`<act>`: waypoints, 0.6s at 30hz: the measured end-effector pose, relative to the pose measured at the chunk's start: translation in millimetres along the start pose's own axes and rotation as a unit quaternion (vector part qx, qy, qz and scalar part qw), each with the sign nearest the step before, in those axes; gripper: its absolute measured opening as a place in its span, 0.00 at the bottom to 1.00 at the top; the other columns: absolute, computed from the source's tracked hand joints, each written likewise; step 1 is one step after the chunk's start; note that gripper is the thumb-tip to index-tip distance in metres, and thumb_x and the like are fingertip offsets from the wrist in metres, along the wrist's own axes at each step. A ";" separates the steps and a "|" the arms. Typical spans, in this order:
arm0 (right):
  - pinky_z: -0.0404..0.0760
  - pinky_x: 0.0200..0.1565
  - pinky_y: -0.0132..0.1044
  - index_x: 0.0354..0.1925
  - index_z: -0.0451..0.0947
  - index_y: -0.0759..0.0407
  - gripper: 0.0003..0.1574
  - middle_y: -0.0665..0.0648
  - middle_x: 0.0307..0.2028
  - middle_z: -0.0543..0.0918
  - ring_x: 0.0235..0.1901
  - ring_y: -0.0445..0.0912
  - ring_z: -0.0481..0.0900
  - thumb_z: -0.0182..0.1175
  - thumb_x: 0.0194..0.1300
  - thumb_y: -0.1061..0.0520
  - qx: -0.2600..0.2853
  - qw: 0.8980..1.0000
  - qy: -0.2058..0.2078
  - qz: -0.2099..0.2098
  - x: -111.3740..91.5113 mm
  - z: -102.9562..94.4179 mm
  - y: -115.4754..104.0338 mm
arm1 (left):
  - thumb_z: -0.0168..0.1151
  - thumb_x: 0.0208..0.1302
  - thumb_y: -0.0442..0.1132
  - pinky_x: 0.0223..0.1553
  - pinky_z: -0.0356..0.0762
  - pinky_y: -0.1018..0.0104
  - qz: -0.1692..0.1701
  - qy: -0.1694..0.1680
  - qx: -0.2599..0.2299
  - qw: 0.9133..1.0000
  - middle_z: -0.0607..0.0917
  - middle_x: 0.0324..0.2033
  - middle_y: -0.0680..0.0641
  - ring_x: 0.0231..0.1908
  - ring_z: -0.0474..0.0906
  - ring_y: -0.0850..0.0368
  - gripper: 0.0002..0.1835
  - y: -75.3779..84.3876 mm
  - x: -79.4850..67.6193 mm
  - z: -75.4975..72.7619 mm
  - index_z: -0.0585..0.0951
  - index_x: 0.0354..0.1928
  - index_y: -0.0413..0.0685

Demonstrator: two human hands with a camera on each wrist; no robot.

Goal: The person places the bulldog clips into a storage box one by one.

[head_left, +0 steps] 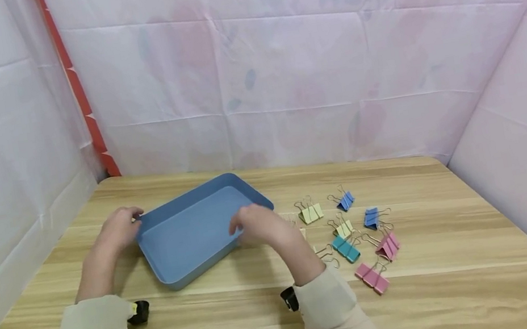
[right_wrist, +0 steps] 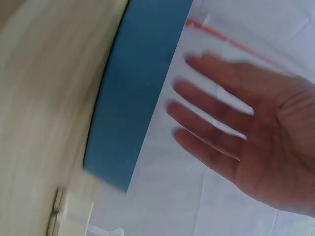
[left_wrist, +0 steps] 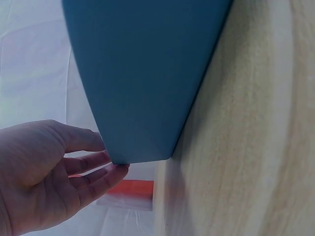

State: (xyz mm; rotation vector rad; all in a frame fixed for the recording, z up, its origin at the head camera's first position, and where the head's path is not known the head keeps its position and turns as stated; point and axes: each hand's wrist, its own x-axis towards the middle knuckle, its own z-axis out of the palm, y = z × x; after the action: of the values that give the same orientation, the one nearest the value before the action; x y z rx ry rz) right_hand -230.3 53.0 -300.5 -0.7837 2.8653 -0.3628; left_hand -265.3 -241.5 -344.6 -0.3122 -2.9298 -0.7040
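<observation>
L hand (head_left: 118, 232) pinches blue tray (head_left: 191, 230) at its far L corner, thumb & fingertips at rim. R hand (head_left: 264, 226), fingers extended, holding nothing, hovers by tray's near side, toward R end. Binder clips (head_left: 346, 249) (yel., blue, teal, pink) lie R of tray.

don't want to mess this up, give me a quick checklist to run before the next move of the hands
1. Left hand at the blue tray: ok, fingertips at its left end.
2. Right hand free: ok, it holds nothing.
3. No clip in the tray: cannot tell fully; none shows, but the right hand hides part of it.
4. All binder clips in plain sight: not ok, the right forearm partly hides some in the head view.
5. Teal clip apart from the yellow clip behind it: cannot tell, they overlap in the head view.
</observation>
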 end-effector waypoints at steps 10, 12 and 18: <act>0.76 0.35 0.33 0.36 0.85 0.51 0.14 0.50 0.37 0.82 0.41 0.45 0.78 0.63 0.54 0.68 -0.075 0.997 -0.002 -0.026 5.7 19.8 -15.8 | 0.47 0.50 0.18 0.48 0.65 0.42 0.000 -0.016 -0.004 1.000 0.75 0.42 0.24 0.46 0.69 0.30 0.16 0.9 -3.3 0.0 0.74 0.43 0.19; 0.77 0.32 0.34 0.34 0.85 0.50 0.12 0.49 0.35 0.83 0.40 0.46 0.79 0.63 0.54 0.66 -0.085 0.996 0.012 -0.026 6.7 21.5 -15.3 | 0.45 0.48 0.17 0.48 0.65 0.42 -0.004 -0.017 -0.006 1.000 0.75 0.42 0.24 0.46 0.69 0.30 0.18 0.7 -3.6 -0.2 0.74 0.44 0.19; 0.77 0.26 0.34 0.29 0.86 0.48 0.11 0.46 0.32 0.83 0.35 0.45 0.80 0.63 0.55 0.65 -0.095 0.993 0.055 -0.038 7.5 21.8 -11.7 | 0.45 0.48 0.17 0.48 0.65 0.42 -0.018 -0.026 -0.014 0.999 0.74 0.42 0.25 0.46 0.68 0.30 0.19 2.8 -4.1 -2.3 0.74 0.45 0.20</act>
State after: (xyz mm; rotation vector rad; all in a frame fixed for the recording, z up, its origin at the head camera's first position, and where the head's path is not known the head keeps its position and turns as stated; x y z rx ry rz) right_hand -226.6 35.1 -318.9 -0.9349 3.0131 -0.1472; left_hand -260.5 -240.9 -342.0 -0.2860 -2.9838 -0.7523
